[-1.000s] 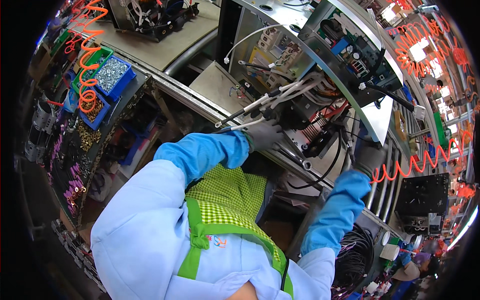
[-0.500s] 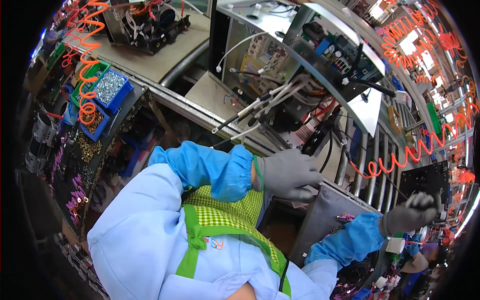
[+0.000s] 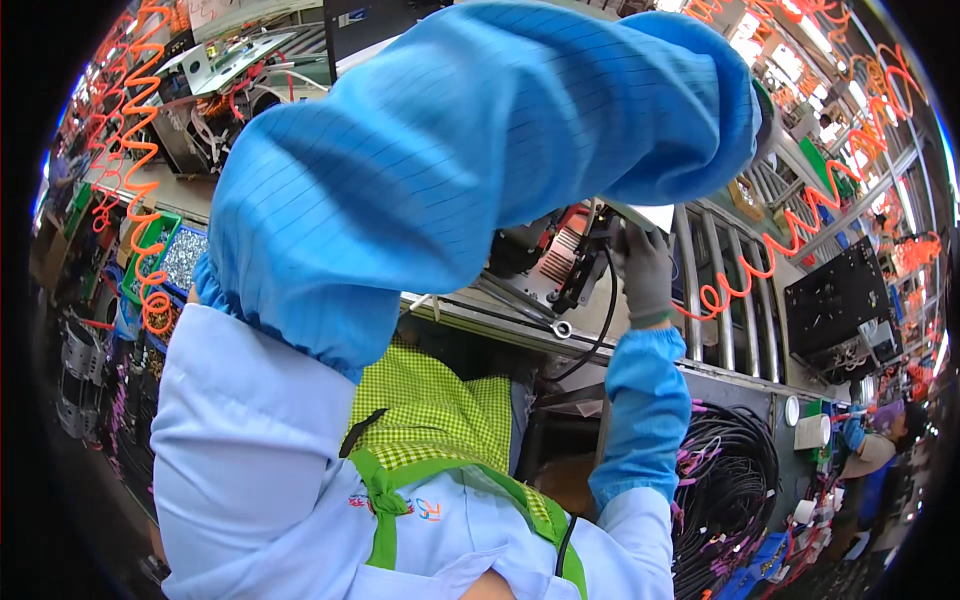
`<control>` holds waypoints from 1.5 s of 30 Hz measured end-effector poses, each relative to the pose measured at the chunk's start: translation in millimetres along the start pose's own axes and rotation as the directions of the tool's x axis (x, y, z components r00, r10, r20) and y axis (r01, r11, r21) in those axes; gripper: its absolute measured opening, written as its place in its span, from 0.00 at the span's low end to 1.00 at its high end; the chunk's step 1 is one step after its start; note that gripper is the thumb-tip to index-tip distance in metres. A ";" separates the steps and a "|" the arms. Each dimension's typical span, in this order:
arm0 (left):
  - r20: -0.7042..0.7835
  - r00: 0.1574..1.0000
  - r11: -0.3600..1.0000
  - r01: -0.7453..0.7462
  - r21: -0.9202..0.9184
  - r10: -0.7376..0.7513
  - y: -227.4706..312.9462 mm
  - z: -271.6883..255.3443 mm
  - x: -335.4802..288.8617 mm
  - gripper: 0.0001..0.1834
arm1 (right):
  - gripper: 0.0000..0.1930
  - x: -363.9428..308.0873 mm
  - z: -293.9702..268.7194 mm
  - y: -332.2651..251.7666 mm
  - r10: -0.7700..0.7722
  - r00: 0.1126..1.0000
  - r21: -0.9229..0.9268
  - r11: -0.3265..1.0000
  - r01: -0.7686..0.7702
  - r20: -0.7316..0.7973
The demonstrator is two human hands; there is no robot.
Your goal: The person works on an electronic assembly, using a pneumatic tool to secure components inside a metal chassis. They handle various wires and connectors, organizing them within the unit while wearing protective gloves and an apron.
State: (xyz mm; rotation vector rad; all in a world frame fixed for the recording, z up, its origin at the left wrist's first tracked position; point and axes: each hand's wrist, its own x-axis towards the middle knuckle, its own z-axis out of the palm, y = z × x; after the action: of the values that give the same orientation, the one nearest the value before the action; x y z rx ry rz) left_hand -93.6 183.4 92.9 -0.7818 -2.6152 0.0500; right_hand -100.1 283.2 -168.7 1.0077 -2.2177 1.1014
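Note:
My left arm stretches across the upper view, its blue sleeve hiding most of the machine. Of my left hand (image 3: 769,122), only a grey gloved sliver shows past the cuff at the upper right; its fingers are hidden. My right hand (image 3: 646,272), also in a grey glove, is at the near right corner of the machine housing (image 3: 655,216). Its fingers point away from me and appear closed on that edge. Under my left sleeve, a finned metal part (image 3: 563,256) and a black cable (image 3: 606,322) show at the machine's lower part.
Metal rollers (image 3: 722,290) run right of the machine. Beyond them stands a black panelled unit (image 3: 838,305). An orange coiled hose (image 3: 765,255) hangs across there. A black cable bundle (image 3: 730,470) lies at lower right. Blue bins of screws (image 3: 184,258) stand left.
My left arm has risen and reached far right over the machine. My right hand has moved left from the far right to the housing's corner. The view has shifted.

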 end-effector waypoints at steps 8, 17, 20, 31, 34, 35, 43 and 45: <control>0.169 0.984 0.997 0.062 -0.043 -0.054 1.8 26.5 48.0 0.09 | 0.13 34.1 21.9 -2.9 0.303 0.943 0.463 0.862 -0.207 -0.141; 0.167 0.983 0.994 0.084 -0.069 -0.071 -8.9 25.3 47.9 0.10 | 0.15 34.5 43.5 5.1 -0.214 0.917 -0.274 0.954 0.122 -0.337; 0.170 0.983 0.994 0.086 -0.073 -0.072 -10.6 26.7 50.6 0.10 | 0.14 35.7 36.3 2.8 -0.168 0.951 -0.235 0.966 0.106 -0.261; 0.140 0.987 0.992 0.091 -0.084 -0.079 -14.6 27.4 50.9 0.11 | 0.15 39.4 39.2 6.9 -0.052 0.973 -0.265 0.964 -0.009 -0.223; 0.126 0.989 0.993 0.090 -0.082 -0.079 -13.4 23.2 49.5 0.11 | 0.16 44.3 34.7 28.5 0.136 0.988 -0.142 0.979 -0.145 -0.072; 0.125 0.989 0.993 0.088 -0.082 -0.077 -12.7 22.7 51.2 0.11 | 0.17 42.5 34.4 35.2 0.201 0.980 -0.104 0.974 -0.201 -0.016; 0.073 0.994 0.992 0.088 -0.092 -0.082 -19.5 14.9 44.1 0.12 | 0.13 33.1 35.1 40.7 -0.205 0.953 -0.467 0.880 0.081 -0.221; 0.068 0.994 0.991 0.096 -0.089 -0.090 -21.4 14.5 42.0 0.12 | 0.14 40.8 23.1 47.2 -0.297 0.951 -0.671 0.723 0.162 -0.090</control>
State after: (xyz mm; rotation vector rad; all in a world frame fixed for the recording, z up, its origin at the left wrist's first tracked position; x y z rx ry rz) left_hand -142.3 188.9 98.4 -0.6981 -2.7274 -0.0741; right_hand -164.1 267.2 -177.1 0.7818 -2.0037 0.2286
